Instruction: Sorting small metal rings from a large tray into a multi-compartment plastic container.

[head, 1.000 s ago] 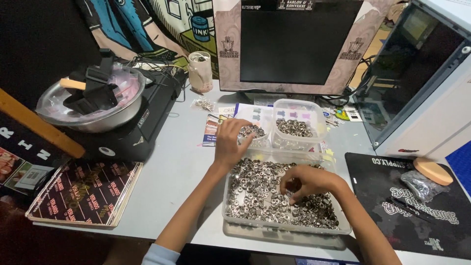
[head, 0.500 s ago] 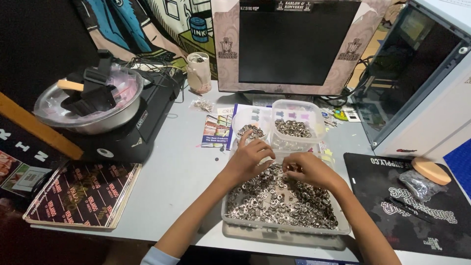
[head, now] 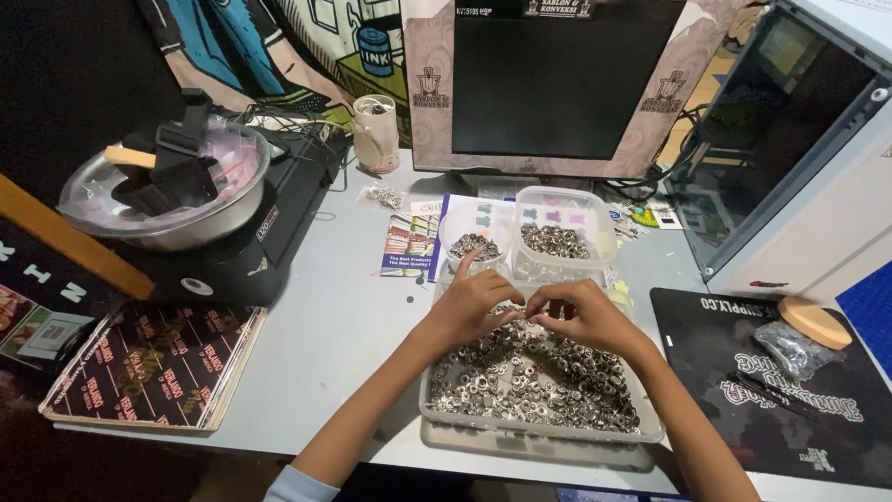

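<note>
Your 2 hands meet over the far end of the tray [head: 437, 409] of small metal nuts [head: 520, 381], fingertips together. Your left hand [head: 474, 302] is loosely curled, index finger pointing to 12 o'clock; your right hand [head: 581, 314] is pinched, apparently on a small piece, though you cannot tell what it grips. The tray's long axis runs 9 to 3 o'clock along the worktop [head: 325, 335]. At 12 o'clock, just beyond your hands, sit 2 tubs: a round tub [head: 476, 244] nearer your left and a square tub [head: 562, 232] nearer your right, both part-filled. Nothing stands between. A leaflet [head: 409, 246] lies at 11 o'clock, a metal bowl [head: 167, 200] at 10, a black mat [head: 762, 390] at 3.
</note>
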